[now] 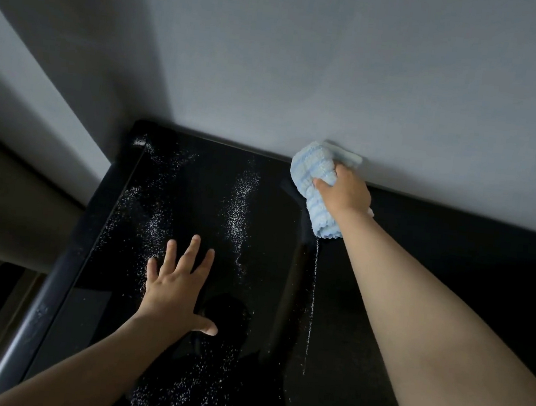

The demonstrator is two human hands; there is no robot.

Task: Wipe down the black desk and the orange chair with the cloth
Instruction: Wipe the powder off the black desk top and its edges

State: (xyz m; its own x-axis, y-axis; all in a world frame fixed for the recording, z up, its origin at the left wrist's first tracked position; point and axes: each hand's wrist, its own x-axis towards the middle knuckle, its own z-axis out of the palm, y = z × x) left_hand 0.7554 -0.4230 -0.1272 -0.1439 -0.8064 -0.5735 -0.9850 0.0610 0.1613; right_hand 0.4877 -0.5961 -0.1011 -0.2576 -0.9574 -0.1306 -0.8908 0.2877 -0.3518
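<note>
Nearest: both bare forearms reach in from the lower edge over the black bench (454,242).

Left hand (178,287): released, fingers straight and spread, thumb out to the right, palm down. It lies flat on the glossy top in the left half of the bench and grasps nothing.

White specks (239,206): scattered over the left half of the top, around and beyond the left hand. They are densest in two streaks running away from the viewer and in a small patch at the far left corner. More specks lie near the bottom edge, between the forearms.

Thin trail (311,306): a narrow line of specks runs straight down the top from under the cloth toward the viewer, just left of the right forearm. The surface right of this line looks plain black.

Right hand (347,191): clenched around the cloth (309,171), thumb hooked over its near side.

Cloth: light blue, ribbed, bunched into a wad. It is pressed on the far edge of the bench, touching the wall (308,58).

Wall: plain grey, rising directly behind the bench.
</note>
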